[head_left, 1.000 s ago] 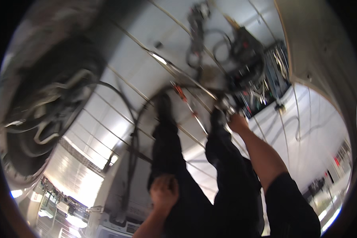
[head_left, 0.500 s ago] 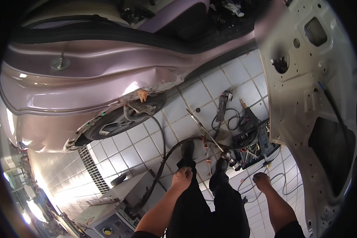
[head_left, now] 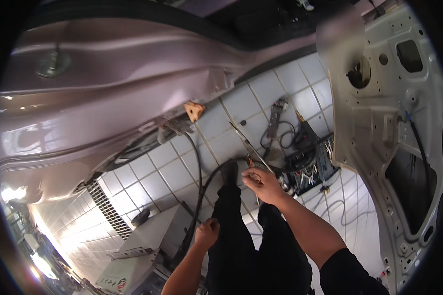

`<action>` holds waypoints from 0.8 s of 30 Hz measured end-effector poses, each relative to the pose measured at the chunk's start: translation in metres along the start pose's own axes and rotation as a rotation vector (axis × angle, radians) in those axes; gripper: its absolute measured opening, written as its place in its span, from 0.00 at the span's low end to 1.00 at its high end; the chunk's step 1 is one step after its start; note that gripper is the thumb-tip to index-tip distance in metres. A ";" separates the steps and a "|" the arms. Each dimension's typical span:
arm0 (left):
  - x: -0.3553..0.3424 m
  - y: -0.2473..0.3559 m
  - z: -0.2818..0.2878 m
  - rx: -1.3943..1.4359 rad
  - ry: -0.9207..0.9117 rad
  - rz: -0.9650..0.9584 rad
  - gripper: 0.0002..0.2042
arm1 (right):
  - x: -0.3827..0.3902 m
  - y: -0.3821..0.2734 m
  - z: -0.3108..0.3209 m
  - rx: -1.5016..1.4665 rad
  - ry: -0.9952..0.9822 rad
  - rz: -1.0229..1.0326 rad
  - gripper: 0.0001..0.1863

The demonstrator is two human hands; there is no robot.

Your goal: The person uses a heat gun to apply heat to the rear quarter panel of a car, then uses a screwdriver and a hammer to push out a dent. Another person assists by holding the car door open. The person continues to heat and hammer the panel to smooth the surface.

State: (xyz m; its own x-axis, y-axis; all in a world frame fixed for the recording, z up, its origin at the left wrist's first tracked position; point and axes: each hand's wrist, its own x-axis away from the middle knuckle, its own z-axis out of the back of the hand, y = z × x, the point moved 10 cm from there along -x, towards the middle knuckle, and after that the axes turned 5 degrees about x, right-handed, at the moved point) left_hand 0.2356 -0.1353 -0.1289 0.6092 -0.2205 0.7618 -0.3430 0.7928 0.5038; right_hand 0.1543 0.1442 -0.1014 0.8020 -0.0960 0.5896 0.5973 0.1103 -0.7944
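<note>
My left hand (head_left: 206, 232) hangs beside my dark-clad leg (head_left: 226, 211), its fingers curled, their contents hidden. My right hand (head_left: 261, 183) is raised over my feet, fingers curled and bunched; I cannot make out whether anything is in them. On the tiled floor behind it lie a long metal rod tool (head_left: 246, 139) and an orange-handled tool (head_left: 249, 161), with a black hose (head_left: 197, 164) curving around them. At the left is a pink car body (head_left: 108, 108) with damaged edging, an orange wedge-shaped piece (head_left: 194, 111) on it and a metal clamp (head_left: 172, 127) beside that.
A bare metal door panel (head_left: 364, 123) stands along the right. An open toolbox (head_left: 310, 167), a corded grey tool (head_left: 275, 120) and cables (head_left: 290, 132) lie between it and the car. A metal machine cabinet (head_left: 152, 231) stands lower left, near a floor drain grate (head_left: 108, 211).
My right hand has moved up and left from beside my right leg to over my feet. My left hand is lower and further left. The head view has shifted, bringing the car body closer.
</note>
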 end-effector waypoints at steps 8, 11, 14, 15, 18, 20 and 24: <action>0.016 0.015 -0.025 0.106 0.151 -0.003 0.10 | 0.186 0.243 0.062 0.531 -0.110 -0.482 0.14; 0.032 0.006 -0.049 0.111 0.237 0.026 0.10 | 0.215 0.304 0.085 0.630 -0.147 -0.492 0.14; 0.043 -0.006 -0.073 0.095 0.330 0.020 0.09 | 0.229 0.340 0.108 0.690 -0.104 -0.512 0.12; 0.043 -0.006 -0.083 0.089 0.324 0.009 0.09 | 0.227 0.338 0.115 0.666 -0.067 -0.496 0.12; 0.044 -0.007 -0.108 0.069 0.274 0.014 0.10 | 0.220 0.355 0.119 0.632 -0.078 -0.464 0.12; 0.039 -0.021 -0.129 0.055 0.203 0.064 0.10 | 0.208 0.373 0.113 0.600 -0.111 -0.447 0.12; 0.008 -0.088 -0.194 -0.025 0.016 0.185 0.13 | 0.175 0.425 0.080 0.614 -0.167 -0.517 0.14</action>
State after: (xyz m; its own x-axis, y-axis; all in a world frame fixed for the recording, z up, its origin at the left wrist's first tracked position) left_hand 0.4091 -0.0965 -0.2459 0.5484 -0.0609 0.8340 -0.4322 0.8331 0.3451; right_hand 0.5496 0.2531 -0.3244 0.3857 -0.1397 0.9120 0.7529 0.6190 -0.2236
